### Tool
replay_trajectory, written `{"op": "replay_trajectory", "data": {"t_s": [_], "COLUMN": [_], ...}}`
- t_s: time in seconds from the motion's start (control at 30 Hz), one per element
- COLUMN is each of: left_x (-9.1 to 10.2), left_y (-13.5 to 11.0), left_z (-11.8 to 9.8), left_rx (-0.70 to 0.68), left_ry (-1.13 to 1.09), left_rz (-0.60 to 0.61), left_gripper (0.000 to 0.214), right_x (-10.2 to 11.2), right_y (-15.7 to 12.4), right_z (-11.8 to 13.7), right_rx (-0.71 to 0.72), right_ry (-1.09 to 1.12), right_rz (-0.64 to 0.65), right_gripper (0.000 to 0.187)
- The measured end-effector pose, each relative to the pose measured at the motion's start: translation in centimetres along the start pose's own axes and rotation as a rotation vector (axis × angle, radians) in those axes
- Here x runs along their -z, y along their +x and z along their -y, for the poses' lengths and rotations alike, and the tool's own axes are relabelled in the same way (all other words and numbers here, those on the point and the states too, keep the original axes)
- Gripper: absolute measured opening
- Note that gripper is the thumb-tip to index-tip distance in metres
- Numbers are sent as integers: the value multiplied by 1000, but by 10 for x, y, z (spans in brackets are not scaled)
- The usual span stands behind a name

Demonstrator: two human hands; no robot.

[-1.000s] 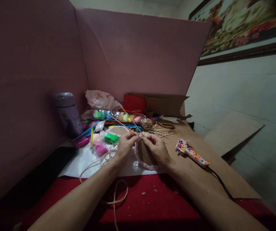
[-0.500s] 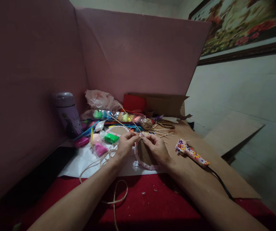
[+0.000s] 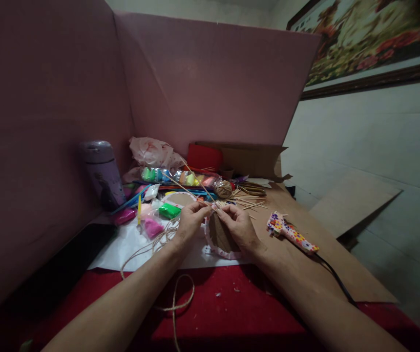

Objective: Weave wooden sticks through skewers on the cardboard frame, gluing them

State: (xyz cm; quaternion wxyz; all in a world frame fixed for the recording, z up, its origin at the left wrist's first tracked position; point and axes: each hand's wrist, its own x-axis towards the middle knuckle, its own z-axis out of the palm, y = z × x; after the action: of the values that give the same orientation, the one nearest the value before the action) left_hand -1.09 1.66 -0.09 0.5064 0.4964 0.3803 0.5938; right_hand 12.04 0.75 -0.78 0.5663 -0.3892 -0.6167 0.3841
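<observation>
In the head view, your left hand [image 3: 194, 217] and right hand [image 3: 242, 225] meet at the upper end of the panel [image 3: 222, 234]. Both are pinched on its pale-trimmed edge, thumb against finger; the right hand also lies along the panel's right side. The panel is tilted in front of you, its lower edge above the white paper [image 3: 103, 250]. Two sticks [image 3: 197, 177] slant up and left from the fingertips at the panel's top; you cannot tell which fingers, if any, grip them.

Left of the panel, locate the loose twine [image 3: 164, 238], the pink clay [image 3: 153, 227] and the green clay [image 3: 169, 210]. A second panel [image 3: 181, 199] lies beyond, to the left. Farther left stands the bottle [image 3: 103, 178].

Behind the panel are the twine ball [image 3: 223, 188] and loose skewers [image 3: 250, 200]. Right of it, well apart, the glue gun [image 3: 293, 233] rests on flat cardboard [image 3: 342, 278]. Nearer you than the panel, red cloth [image 3: 224, 308] covers the bench.
</observation>
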Motion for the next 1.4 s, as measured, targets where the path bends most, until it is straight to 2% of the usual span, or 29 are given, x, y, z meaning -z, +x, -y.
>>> {"op": "replay_trajectory", "data": {"t_s": [1.4], "left_x": [1], "left_y": [1], "left_z": [2], "left_rx": [13], "left_ry": [8], "left_rz": [15], "left_gripper": [12], "right_x": [-1], "right_y": [0], "right_z": [0], "right_rx": [-8], "right_ry": [24], "right_rz": [-2], "right_gripper": [29]}}
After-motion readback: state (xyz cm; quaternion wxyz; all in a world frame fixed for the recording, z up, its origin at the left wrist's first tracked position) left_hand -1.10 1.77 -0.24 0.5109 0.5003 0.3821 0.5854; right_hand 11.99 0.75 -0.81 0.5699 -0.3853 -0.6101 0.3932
